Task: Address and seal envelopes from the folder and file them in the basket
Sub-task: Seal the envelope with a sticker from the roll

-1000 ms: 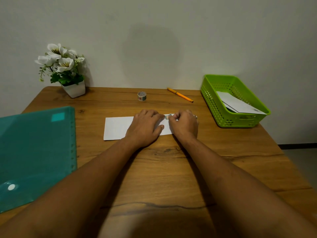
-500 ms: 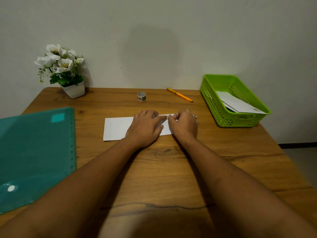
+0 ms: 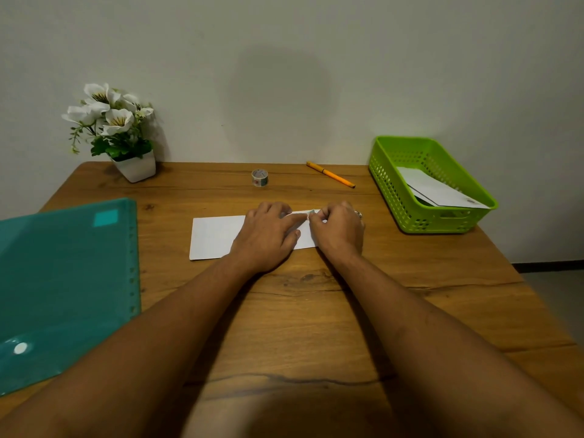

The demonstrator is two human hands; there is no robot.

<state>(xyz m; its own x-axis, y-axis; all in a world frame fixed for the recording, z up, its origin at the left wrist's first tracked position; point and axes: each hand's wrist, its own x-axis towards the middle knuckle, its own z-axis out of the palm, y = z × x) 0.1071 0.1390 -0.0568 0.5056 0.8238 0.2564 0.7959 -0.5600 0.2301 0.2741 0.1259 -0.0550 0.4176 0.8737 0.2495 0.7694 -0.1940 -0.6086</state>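
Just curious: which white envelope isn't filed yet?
The white paper envelope flat on the wooden table, under the left hand and right hand; the other envelopes lie in the green plastic basket.

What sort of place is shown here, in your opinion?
Probably a home or small office desk against a plain wall: a wooden table with a teal folder, a green basket holding envelopes, an orange pen and a potted flower.
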